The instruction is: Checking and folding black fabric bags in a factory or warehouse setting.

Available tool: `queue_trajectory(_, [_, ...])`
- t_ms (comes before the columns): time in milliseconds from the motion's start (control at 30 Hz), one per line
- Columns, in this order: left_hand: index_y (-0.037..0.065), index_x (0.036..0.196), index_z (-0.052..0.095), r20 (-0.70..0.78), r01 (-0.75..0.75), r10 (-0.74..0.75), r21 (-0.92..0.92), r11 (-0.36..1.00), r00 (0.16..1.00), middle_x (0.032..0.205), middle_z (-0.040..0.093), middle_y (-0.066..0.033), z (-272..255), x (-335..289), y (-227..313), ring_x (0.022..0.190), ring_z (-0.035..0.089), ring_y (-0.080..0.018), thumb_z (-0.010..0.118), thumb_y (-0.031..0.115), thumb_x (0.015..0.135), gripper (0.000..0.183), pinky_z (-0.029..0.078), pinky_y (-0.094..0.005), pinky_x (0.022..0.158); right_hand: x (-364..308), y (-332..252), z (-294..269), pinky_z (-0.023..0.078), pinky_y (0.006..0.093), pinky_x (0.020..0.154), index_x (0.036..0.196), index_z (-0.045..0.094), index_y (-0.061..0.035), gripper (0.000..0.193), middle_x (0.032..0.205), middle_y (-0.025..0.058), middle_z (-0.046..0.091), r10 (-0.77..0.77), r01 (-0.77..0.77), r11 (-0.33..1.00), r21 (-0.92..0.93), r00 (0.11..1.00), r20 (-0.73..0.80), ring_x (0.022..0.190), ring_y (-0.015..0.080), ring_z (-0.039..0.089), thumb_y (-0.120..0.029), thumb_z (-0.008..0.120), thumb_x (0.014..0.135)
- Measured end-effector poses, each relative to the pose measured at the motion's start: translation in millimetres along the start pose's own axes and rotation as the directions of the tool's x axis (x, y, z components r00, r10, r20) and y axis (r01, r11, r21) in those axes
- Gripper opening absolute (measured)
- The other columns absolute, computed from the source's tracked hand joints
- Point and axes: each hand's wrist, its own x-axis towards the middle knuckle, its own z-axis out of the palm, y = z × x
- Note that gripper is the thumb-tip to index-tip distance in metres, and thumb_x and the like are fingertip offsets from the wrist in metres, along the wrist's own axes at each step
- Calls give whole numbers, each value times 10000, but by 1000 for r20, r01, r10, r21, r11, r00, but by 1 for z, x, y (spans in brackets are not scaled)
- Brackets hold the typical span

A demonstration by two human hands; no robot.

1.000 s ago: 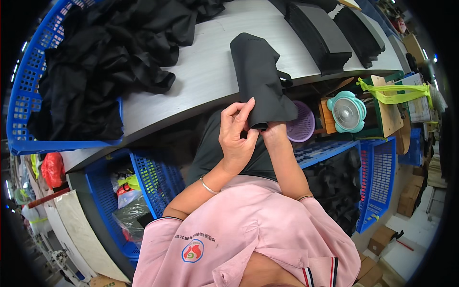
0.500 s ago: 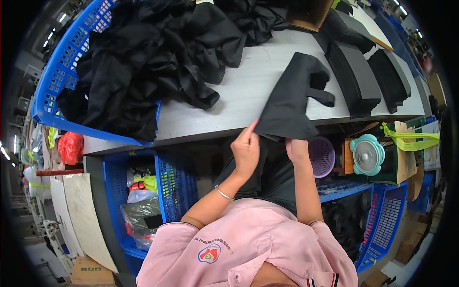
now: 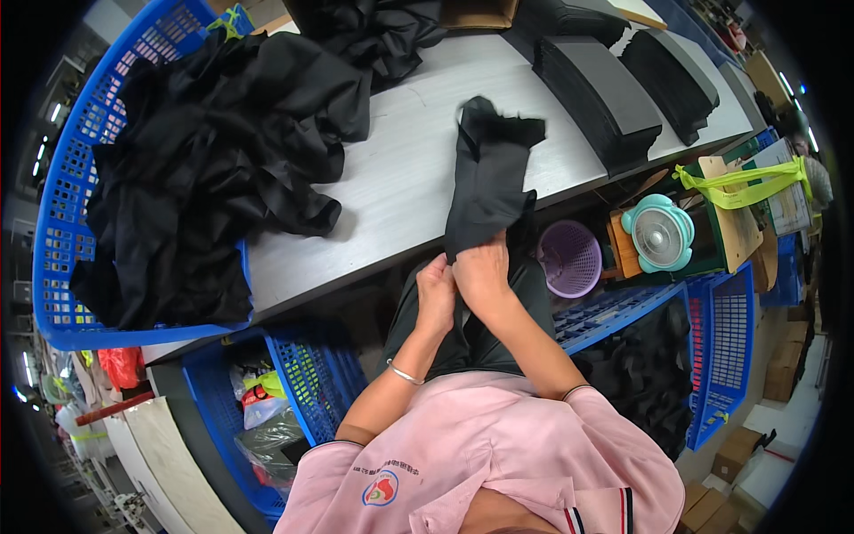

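A piece of black fabric (image 3: 495, 169) stretches from my hands over the near edge of the table, its far end crumpled and raised. My left hand (image 3: 436, 289) is closed at its lower left corner, the fingertips pinched together. Right beside it, my right hand (image 3: 483, 271) grips the lower edge, back of the hand up and fingers partly hidden by the cloth. The two hands nearly touch above my lap. To the left, a heap of black fabric pieces (image 3: 222, 151) spills out of a blue basket (image 3: 60, 240) onto the table.
Stacks of black cut fabric (image 3: 605, 98) lie at the right of the pale table (image 3: 391, 169). Below are a purple basket (image 3: 569, 258), a small teal fan (image 3: 658, 233) and blue crates (image 3: 721, 356). A cardboard box (image 3: 480, 12) stands at the back.
My right hand has moved left, up against my left hand. The fabric has turned and narrowed, and its side strap no longer shows. The whole view has swung, shifting the table's contents left.
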Motion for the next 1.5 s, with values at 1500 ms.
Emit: queue_trajectory(1500, [44,1328,535,109,126,-116,-93,988,987,1247,609,-81,-26,-66,38,1112,604,-183,781,195,874,538,515,-349,967,-46,39,-111,492,215,738,1031,707,14,193,944,50,720,276,-624,314,715,781,560,816,72,631,-153,635,967])
